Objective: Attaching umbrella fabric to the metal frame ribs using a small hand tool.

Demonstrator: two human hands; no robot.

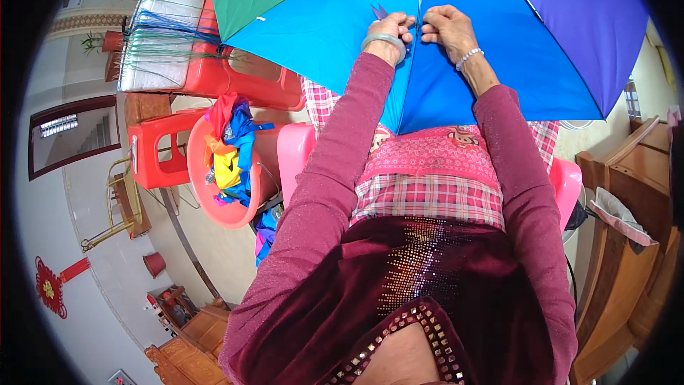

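Observation:
A many-coloured umbrella [491, 50] lies spread over my lap, its underside facing me, with green, light blue, blue and purple panels. A thin dark umbrella rib [420, 1] runs down between the light blue and blue panels. My left hand [392, 31] is closed just left of this rib; two purple points of what looks like small scissors [379, 12] stick out behind its fingers. On the other side of the rib, my right hand [449, 31] has thumb and fingertips pinched together, close to the cloth. Whatever is between them is too small to make out.
Left of me, a pink bucket [201, 199] holds coloured cloth pieces. Beyond it, a white foam block [153, 64] with blue and green strands rests by red plastic stools [146, 157]. Wooden furniture [616, 271] stands at the right. A checked apron [427, 201] covers my lap.

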